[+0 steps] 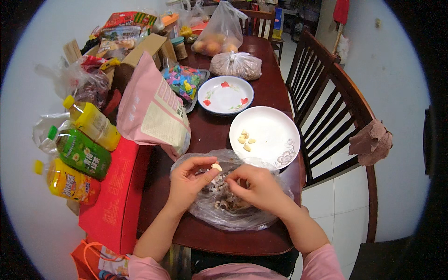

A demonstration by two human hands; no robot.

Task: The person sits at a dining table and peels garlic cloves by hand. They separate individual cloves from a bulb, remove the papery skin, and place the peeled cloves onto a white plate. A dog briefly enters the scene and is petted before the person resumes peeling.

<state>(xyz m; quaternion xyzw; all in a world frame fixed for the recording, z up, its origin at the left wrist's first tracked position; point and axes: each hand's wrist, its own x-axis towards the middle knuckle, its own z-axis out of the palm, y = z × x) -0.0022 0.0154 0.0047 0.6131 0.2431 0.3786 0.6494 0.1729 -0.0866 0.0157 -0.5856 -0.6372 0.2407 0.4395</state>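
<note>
Between the thumb and fingertips of my left hand (194, 178) is a pale peeled garlic clove (217, 167). Just right of it, my right hand (257, 185) is curled with thumb and forefinger close together; whether a scrap of skin is between them is too small to tell. Below both hands a clear plastic bag (238, 224) lies spread on the table, with papery garlic skins (224, 203) in it. Beyond my right hand stands a white plate (269, 131) with a flower print near its rim. Several peeled cloves (246, 140) lie on its left side.
Behind the plate are an enamel dish (224, 94) and a knotted bag (236, 66). A pink pouch (154, 112) stands to the left, near a tray of wrapped sweets (182, 80). Drink bottles (84, 150) lean above a red box (108, 203). Wooden chairs (329, 119) line the right side.
</note>
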